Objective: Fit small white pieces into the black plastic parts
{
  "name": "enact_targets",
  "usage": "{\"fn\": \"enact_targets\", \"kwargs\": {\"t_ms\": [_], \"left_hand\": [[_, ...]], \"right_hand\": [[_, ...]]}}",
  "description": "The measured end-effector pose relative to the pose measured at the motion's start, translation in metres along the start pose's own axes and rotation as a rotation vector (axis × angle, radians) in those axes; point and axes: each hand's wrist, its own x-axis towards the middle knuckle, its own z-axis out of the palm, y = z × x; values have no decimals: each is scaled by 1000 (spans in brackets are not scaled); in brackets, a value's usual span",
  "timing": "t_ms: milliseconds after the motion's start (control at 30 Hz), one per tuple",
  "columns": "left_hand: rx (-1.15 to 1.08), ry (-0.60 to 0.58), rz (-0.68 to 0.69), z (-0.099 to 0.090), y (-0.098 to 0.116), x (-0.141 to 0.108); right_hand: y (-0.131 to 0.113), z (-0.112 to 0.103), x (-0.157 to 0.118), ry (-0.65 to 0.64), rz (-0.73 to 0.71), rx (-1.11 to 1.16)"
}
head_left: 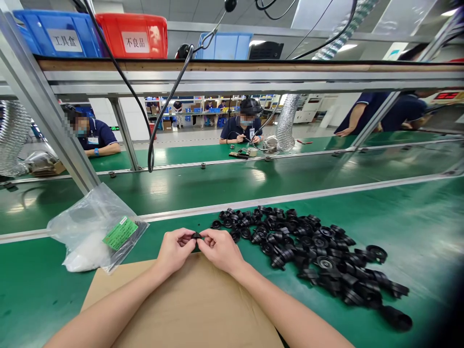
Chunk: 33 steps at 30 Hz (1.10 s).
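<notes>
Between my fingertips is a small black plastic part (196,236), mostly covered by the fingers. My left hand (177,249) pinches it from one side, and my right hand (219,249) grips it from the other. Both hands are just above the far edge of a brown cardboard sheet (181,309). To the right of my right hand lies a loose pile of black round plastic parts (300,241), spread over the green work surface. Some show ring-shaped faces; one cup-like piece (397,319) lies at the near end.
A clear plastic bag (85,227) with a green label and white contents lies left. A metal frame post (47,92) rises behind it. Overhead, a shelf holds a blue bin (61,34) and a red bin (132,36); a black cable (174,92) hangs down. Co-workers sit across the bench.
</notes>
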Motion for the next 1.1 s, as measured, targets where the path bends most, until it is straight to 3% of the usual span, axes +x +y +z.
{"fn": "enact_targets", "kwargs": {"t_ms": [267,367,467,567,667,767,900,1100], "left_hand": [[-4,-4,-4,1,0,0],[45,-25,37,3,-4,0],[144,-1,101,4,-8,0],[170,14,111,4,-11,1],[168,12,113,4,-12,2],[178,0,119,4,-13,1],[182,1,100,4,-12,0],[214,-16,91,1,-11,-1]], "right_hand": [[-7,1,-1,7,53,-143],[-5,-12,2,-63,63,-416],[-4,-34,4,-129,182,-741],[-2,-51,5,-93,238,-892],[2,-51,10,22,65,-873],[11,-36,20,49,-41,-833],[33,-23,30,-8,76,-866],[56,-36,26,9,239,-874]]}}
